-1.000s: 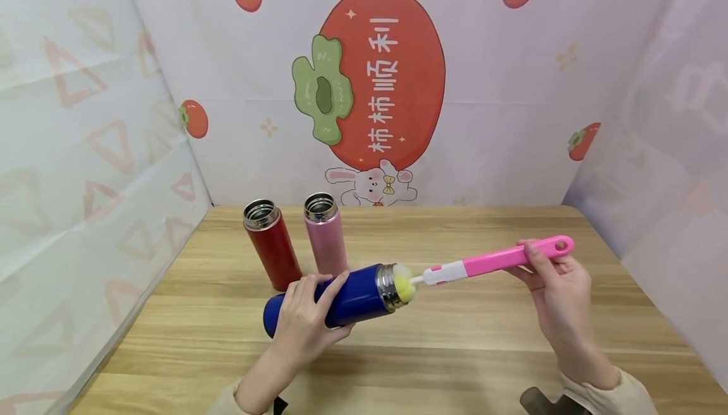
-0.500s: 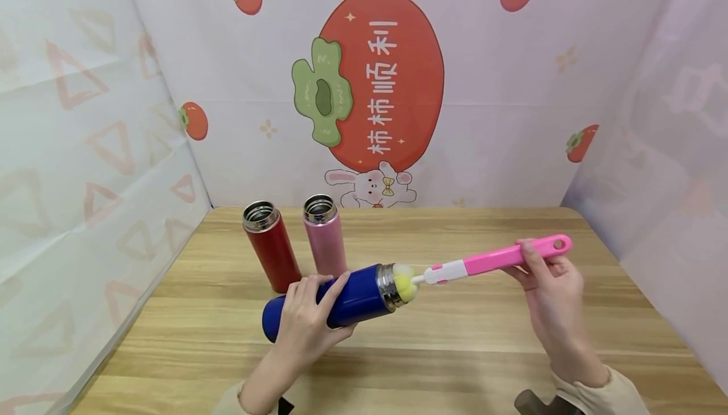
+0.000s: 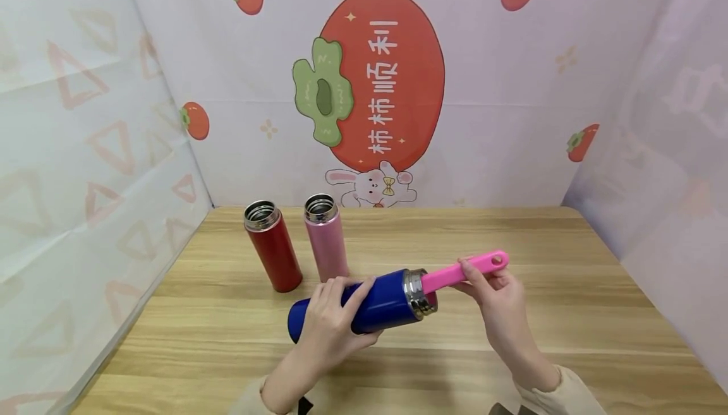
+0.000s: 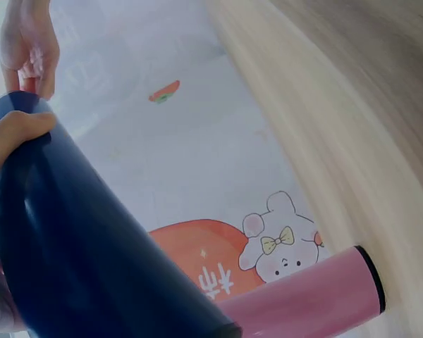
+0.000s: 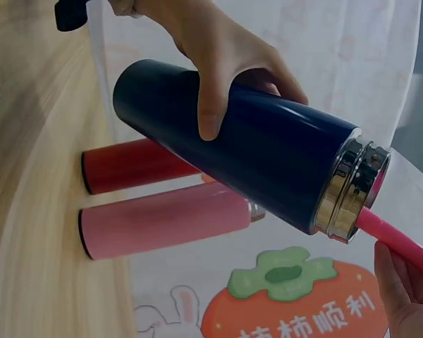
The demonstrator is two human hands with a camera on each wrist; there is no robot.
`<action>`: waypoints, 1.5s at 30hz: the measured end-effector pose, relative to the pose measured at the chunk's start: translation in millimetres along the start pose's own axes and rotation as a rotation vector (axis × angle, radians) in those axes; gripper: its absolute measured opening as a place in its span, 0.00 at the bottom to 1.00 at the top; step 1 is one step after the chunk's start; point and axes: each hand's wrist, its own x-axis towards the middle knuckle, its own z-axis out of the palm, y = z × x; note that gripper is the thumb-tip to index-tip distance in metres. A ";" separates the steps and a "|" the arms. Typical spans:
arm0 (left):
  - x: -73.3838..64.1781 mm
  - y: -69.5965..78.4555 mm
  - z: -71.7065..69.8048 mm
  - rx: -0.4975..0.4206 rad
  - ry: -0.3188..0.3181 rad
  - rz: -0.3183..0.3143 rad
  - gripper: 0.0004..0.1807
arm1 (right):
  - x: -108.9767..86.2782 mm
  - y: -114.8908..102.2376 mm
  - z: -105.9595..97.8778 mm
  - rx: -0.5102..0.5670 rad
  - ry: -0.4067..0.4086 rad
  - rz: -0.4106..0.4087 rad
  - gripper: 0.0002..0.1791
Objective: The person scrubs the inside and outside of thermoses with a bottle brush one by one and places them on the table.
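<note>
My left hand (image 3: 332, 323) grips a blue thermos bottle (image 3: 387, 301) round its body, tilted with its steel mouth toward the right. In the right wrist view the thumb and fingers of that hand wrap the blue bottle (image 5: 233, 141). My right hand (image 3: 500, 307) pinches the pink handle (image 3: 455, 274) of a bottle brush near its holed end. The brush's sponge head and white neck are hidden inside the bottle; only the pink handle (image 5: 395, 239) sticks out of the mouth.
A red bottle (image 3: 275, 254) and a pink bottle (image 3: 327, 244) stand without lids on the wooden table (image 3: 199, 339), behind and left of the blue one. A printed cloth wall (image 3: 489, 162) closes off the back.
My right hand has moved left, pushing the brush into the blue bottle, so the yellow sponge and white neck no longer show. The left hand and bottle have shifted slightly right.
</note>
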 end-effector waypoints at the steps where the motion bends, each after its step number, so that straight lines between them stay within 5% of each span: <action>1: 1.8 1.4 0.7 -0.002 -0.003 -0.003 0.43 | 1.0 13.8 -8.1 -0.039 0.001 -0.012 0.12; 10: 0.0 1.1 2.9 0.014 -0.033 -0.040 0.42 | 2.1 32.6 -15.6 -0.030 0.014 0.009 0.14; 16: -0.9 0.0 1.7 0.011 -0.042 -0.058 0.43 | 8.4 73.4 -47.8 -0.105 0.062 0.059 0.18; 23: -4.1 -5.3 -1.2 0.015 -0.051 -0.077 0.43 | 21.1 78.5 -79.4 0.039 0.084 -0.015 0.17; 29: -7.8 -10.7 -3.9 0.027 -0.037 -0.086 0.42 | 25.6 31.7 -76.0 0.149 0.044 -0.077 0.14; 38: -11.5 -14.9 -4.3 0.032 -0.022 -0.051 0.43 | 13.7 -67.8 -1.0 0.137 0.096 -0.037 0.08; 45: -13.2 -20.4 -10.2 0.058 -0.042 -0.056 0.45 | 13.9 -91.1 6.7 0.259 0.082 -0.063 0.10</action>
